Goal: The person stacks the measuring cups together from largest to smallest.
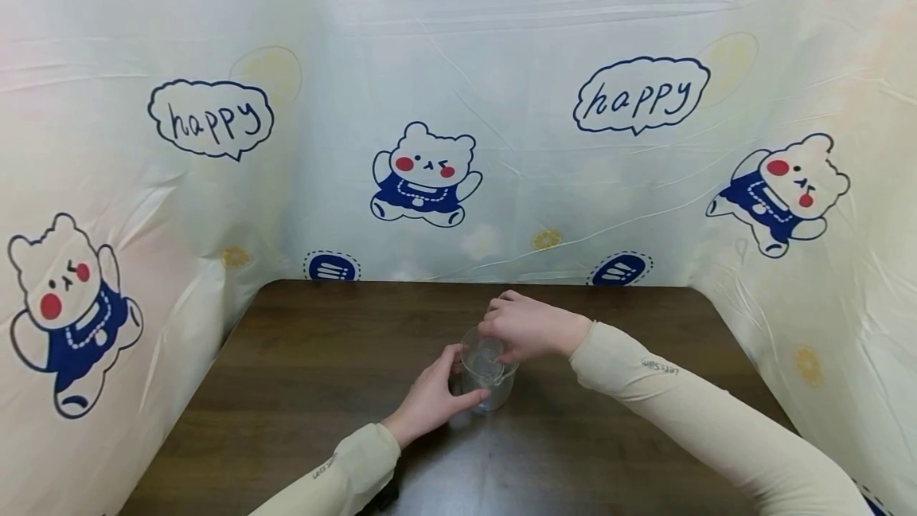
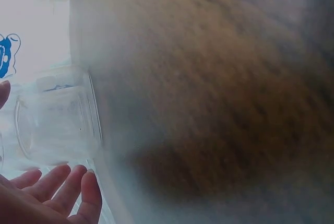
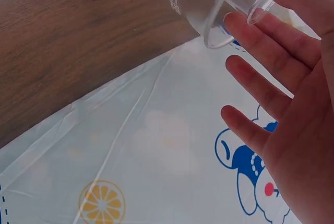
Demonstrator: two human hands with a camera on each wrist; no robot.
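Note:
A large clear beaker stands on the brown table. My left hand holds it from the left, thumb at the front and fingers on the far side; the left wrist view shows the beaker between thumb and fingers. Within the beaker is a smaller clear vessel, whose exact kind I cannot tell. My right hand is over the mouth and pinches the small vessel's rim between thumb and forefinger, the other fingers spread. White graduation marks show on the large beaker in the right wrist view.
The dark wooden table reaches back to a pale printed curtain with bears and "happy" bubbles. Curtain panels also close in both sides. A small dark object lies partly hidden by the left sleeve.

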